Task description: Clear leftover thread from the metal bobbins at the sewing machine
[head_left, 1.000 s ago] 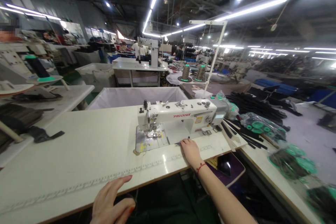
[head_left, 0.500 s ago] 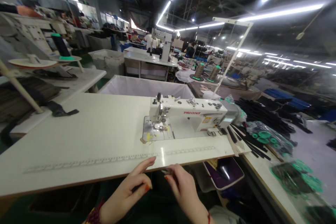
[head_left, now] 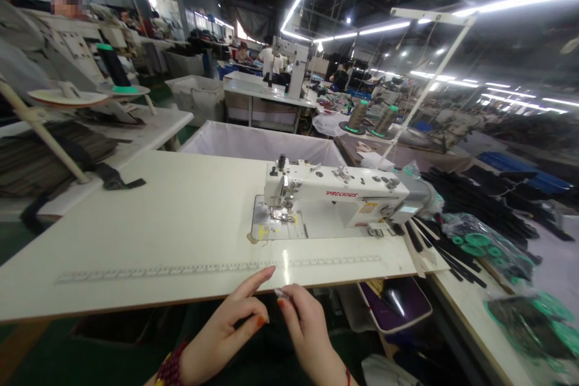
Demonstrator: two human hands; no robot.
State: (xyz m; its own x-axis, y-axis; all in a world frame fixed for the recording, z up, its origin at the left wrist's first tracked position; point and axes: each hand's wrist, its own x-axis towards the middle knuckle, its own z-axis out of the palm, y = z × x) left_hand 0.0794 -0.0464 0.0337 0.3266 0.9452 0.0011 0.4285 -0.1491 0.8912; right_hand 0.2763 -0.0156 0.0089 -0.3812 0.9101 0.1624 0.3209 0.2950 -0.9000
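Note:
Over the front edge of the white sewing table, my left hand has its index finger stretched forward and its thumb apart, with nothing visible between them. Beside it, my right hand pinches a small shiny piece between thumb and index finger; its exact kind is too small to tell. Ahead of both hands stands a white sewing machine, its needle area over a metal plate. A ruler scale runs along the table between the hands and the machine.
Black strips and a plastic bag with green spool ends lie on the right. A purple-lined bin sits beneath the table's edge. Behind the table is a white-lined container. Thread cones stand farther back.
The view has shifted, so the machine appears farther right. My right hand has come slightly closer to my left, still pinching the small shiny piece. My left hand keeps nearly the same pose.

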